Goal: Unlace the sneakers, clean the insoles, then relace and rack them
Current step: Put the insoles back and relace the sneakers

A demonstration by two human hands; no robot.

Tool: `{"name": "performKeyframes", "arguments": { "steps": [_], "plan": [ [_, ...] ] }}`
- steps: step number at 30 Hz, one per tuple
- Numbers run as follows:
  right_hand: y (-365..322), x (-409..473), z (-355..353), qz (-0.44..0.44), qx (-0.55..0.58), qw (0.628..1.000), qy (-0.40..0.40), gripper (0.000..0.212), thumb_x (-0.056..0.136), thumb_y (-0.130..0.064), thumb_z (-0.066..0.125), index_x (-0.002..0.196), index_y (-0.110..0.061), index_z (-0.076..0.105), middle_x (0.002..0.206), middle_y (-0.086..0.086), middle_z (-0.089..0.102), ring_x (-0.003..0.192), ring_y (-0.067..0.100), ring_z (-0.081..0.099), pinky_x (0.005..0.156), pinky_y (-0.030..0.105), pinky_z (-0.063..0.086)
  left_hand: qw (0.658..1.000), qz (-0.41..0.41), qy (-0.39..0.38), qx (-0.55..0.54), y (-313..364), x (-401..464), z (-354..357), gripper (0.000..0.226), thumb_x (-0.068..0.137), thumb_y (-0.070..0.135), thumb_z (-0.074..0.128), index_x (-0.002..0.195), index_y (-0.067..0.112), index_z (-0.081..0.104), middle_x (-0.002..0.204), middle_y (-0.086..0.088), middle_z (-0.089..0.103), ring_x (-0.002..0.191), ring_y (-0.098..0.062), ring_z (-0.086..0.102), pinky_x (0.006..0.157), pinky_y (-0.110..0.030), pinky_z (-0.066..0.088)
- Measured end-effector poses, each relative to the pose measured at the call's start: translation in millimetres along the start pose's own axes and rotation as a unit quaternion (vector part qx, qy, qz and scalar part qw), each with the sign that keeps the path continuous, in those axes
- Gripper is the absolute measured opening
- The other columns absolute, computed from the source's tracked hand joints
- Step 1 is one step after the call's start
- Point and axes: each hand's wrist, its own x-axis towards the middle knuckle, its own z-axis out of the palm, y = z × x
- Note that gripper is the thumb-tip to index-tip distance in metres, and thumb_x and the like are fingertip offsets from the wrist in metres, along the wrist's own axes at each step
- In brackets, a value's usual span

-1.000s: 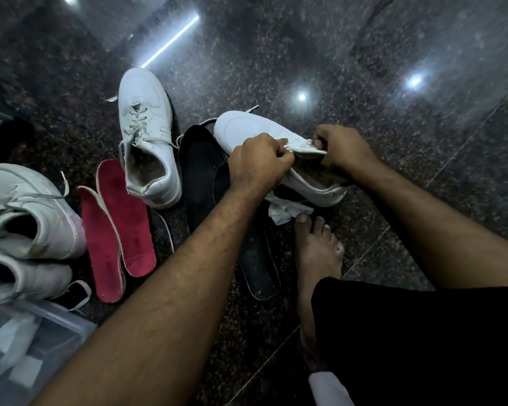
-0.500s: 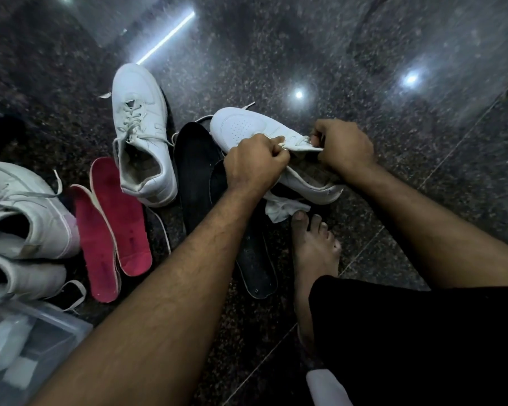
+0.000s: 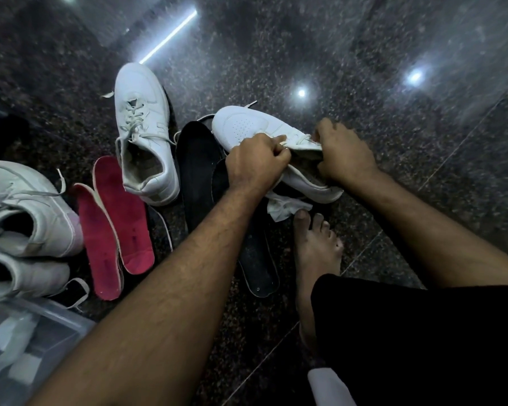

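Observation:
A white sneaker (image 3: 247, 124) lies on the dark floor, toe pointing away to the left. My left hand (image 3: 255, 162) pinches its lace at the eyelets near the tongue. My right hand (image 3: 343, 153) grips the sneaker's opening on the far side. Under and beside it lie two black insoles (image 3: 197, 171). A crumpled white wipe (image 3: 285, 208) sits below the heel. A second white sneaker (image 3: 143, 130), laced, stands to the left. Two red insoles (image 3: 121, 227) lie beside it. Two more white sneakers (image 3: 21, 221) are at the far left.
My bare foot (image 3: 314, 250) rests on the floor just below the wipe. A clear plastic box (image 3: 27, 347) holding white items sits at the lower left. A white object (image 3: 326, 385) shows at the bottom edge. Polished granite floor (image 3: 364, 68) extends beyond the shoes.
My left hand has shifted slightly along the lace at the tongue. My right hand has moved down a little on the sneaker's opening. The view has drifted slightly.

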Motion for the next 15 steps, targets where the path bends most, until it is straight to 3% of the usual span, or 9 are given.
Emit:
{"name": "performKeyframes", "arguments": {
  "steps": [3, 9, 15],
  "plan": [
    [-1.8, 0.4, 7.6, -0.053, -0.092, 0.993, 0.060, 0.053, 0.075, -0.026, 0.073, 0.117, -0.011, 0.044, 0.115, 0.015, 0.053, 0.103, 0.037, 0.055, 0.076, 0.044, 0.047, 1.000, 0.001, 0.002, -0.001, 0.1, -0.1, 2.0, 0.031, 0.086, 0.045, 0.056, 0.109, 0.036, 0.075, 0.114, 0.011, 0.073, 0.101, -0.023, 0.068, 0.081, -0.034, 0.054],
    [-7.1, 25.6, 6.3, -0.089, -0.107, 0.985, 0.099, 0.018, 0.090, -0.022, 0.058, 0.105, -0.017, 0.050, 0.099, 0.010, 0.061, 0.087, 0.033, 0.064, 0.060, 0.036, 0.040, 1.000, 0.019, 0.002, 0.009, 0.3, 0.6, -0.4, 0.031, 0.088, 0.044, 0.056, 0.111, 0.034, 0.075, 0.115, 0.010, 0.073, 0.102, -0.022, 0.067, 0.080, -0.033, 0.054],
    [-9.5, 27.7, 8.6, -0.088, -0.135, 0.982, 0.096, 0.024, 0.088, -0.025, 0.062, 0.107, -0.016, 0.049, 0.098, 0.009, 0.064, 0.084, 0.033, 0.068, 0.057, 0.034, 0.036, 1.000, 0.027, -0.011, 0.002, 0.0, -0.3, 0.5, 0.031, 0.086, 0.043, 0.056, 0.110, 0.036, 0.075, 0.119, 0.012, 0.072, 0.106, -0.022, 0.066, 0.084, -0.035, 0.054]
  ]
}}
